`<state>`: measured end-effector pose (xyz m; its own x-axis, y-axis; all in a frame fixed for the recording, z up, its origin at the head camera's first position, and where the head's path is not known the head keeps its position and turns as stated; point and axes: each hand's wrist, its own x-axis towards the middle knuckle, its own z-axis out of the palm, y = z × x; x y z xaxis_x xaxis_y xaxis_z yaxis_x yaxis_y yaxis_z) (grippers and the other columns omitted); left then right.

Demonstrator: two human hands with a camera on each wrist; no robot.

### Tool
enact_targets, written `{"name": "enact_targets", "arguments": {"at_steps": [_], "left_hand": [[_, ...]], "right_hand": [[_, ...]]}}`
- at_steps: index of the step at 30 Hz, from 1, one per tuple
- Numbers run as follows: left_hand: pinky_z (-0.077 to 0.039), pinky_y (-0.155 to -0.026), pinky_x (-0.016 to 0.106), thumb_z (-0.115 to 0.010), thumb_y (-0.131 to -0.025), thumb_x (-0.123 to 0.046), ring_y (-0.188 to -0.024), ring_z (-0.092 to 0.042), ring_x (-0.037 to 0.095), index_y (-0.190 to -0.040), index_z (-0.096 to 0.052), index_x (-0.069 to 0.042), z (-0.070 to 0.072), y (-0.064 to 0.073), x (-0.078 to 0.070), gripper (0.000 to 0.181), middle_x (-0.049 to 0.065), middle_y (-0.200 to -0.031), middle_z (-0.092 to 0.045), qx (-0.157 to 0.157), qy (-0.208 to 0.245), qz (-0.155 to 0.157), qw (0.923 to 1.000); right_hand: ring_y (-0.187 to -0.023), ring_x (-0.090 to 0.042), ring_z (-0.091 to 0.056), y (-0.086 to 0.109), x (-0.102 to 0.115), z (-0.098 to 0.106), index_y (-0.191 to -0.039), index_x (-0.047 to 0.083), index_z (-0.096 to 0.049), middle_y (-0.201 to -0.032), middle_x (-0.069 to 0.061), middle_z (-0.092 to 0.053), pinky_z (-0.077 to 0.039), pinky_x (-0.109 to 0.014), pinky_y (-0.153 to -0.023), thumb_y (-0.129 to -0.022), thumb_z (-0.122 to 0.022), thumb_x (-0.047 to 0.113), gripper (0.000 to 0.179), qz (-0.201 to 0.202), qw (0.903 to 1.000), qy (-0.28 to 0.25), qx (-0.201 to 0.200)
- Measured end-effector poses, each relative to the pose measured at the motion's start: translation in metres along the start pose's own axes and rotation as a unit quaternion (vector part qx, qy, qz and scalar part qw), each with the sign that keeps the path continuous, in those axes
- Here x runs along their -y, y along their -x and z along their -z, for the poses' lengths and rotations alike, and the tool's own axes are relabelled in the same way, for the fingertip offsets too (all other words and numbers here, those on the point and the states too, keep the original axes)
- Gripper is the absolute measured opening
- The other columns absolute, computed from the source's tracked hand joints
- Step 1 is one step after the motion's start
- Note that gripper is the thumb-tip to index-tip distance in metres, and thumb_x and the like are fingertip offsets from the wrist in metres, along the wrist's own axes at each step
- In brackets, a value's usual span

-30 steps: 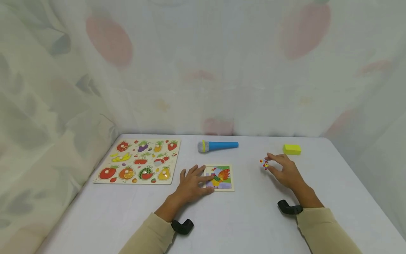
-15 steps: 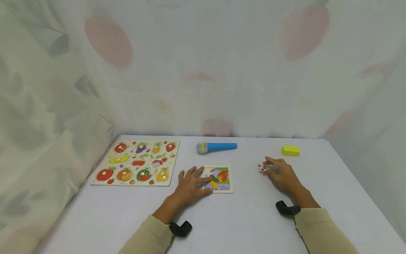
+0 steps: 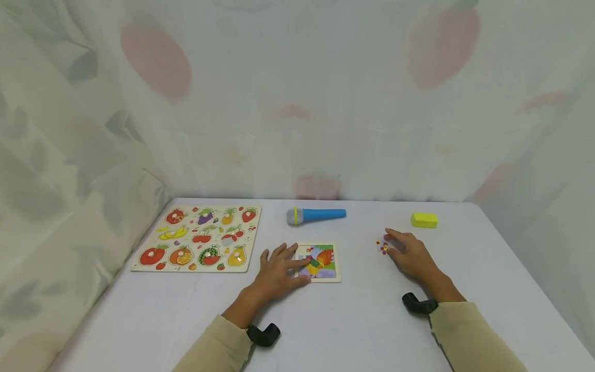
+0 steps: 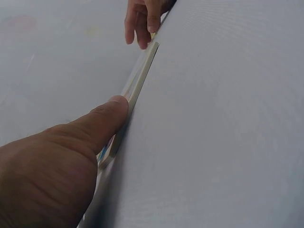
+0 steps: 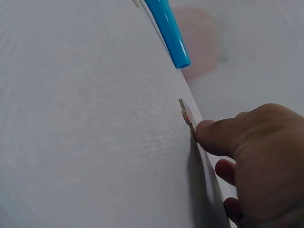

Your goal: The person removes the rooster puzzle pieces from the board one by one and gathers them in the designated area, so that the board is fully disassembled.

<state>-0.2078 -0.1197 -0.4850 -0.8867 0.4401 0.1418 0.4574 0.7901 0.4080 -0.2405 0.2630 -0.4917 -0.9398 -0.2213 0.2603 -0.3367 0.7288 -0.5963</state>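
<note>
Red-dotted puzzle piece [image 3: 381,246], pinched in the right hand [image 3: 411,257], right of the worktop's [image 3: 358,320] middle, a gap between it and the hen puzzle [image 3: 329,266]! Left hand [image 3: 275,271], fingers spread, partly hides that puzzle's left edge. Toy microphone [image 3: 322,214] near the back edge, head cut off in the right-wrist view; fruit board [image 3: 155,240] at left.

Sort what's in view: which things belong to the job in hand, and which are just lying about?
In the job, it seems:
- picture puzzle, under the left hand
- small piece, at the fingertips of the right hand

Lying about, untouched:
- fruit board
- mic
- yellow block
</note>
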Motion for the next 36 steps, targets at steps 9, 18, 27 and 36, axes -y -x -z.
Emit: {"name": "enact_targets", "arguments": {"at_steps": [9,18,27,36], "left_hand": [[-0.01,-0.101,0.069,-0.066,-0.084,-0.056,-0.139,-0.025,0.035,-0.128,-0.065,-0.032,-0.003,0.001,0.001,0.05,0.005,-0.149,-0.039,-0.001,0.005,-0.003,1.0],[-0.01,-0.102,0.068,-0.066,-0.084,-0.057,-0.139,-0.025,0.035,-0.128,-0.064,-0.033,-0.005,0.001,0.003,0.051,0.004,-0.15,-0.039,-0.002,0.003,-0.001,1.0],[-0.011,-0.102,0.068,-0.066,-0.084,-0.056,-0.138,-0.027,0.035,-0.128,-0.064,-0.032,-0.002,0.001,0.001,0.05,0.005,-0.149,-0.04,-0.002,-0.003,-0.002,1.0],[-0.011,-0.102,0.069,-0.064,-0.085,-0.058,-0.138,-0.026,0.036,-0.129,-0.064,-0.033,-0.003,0.001,0.002,0.051,0.005,-0.15,-0.039,-0.004,-0.006,-0.004,1.0]], "right_hand": [[-0.119,-0.037,-0.049,-0.003,0.019,0.018,-0.137,0.003,-0.052,-0.125,-0.016,-0.06,-0.037,-0.059,-0.094,-0.088,-0.07,0.007,0.053,0.032,0.9981,-0.035,-0.039],[-0.114,-0.035,-0.051,-0.007,0.053,0.036,-0.132,0.001,-0.056,-0.127,-0.015,-0.057,-0.04,-0.057,-0.087,-0.081,-0.077,0.008,0.055,0.118,0.9877,-0.059,-0.084],[-0.121,-0.032,-0.047,-0.011,0.088,0.042,-0.133,0.003,-0.056,-0.13,-0.012,-0.056,-0.037,-0.055,-0.093,-0.081,-0.078,0.009,0.057,0.144,0.9839,-0.067,-0.083],[-0.122,-0.029,-0.044,-0.019,0.121,0.03,-0.134,0.006,-0.056,-0.132,-0.01,-0.055,-0.039,-0.056,-0.093,-0.084,-0.076,0.018,0.055,0.145,0.9843,-0.068,-0.075]]}}
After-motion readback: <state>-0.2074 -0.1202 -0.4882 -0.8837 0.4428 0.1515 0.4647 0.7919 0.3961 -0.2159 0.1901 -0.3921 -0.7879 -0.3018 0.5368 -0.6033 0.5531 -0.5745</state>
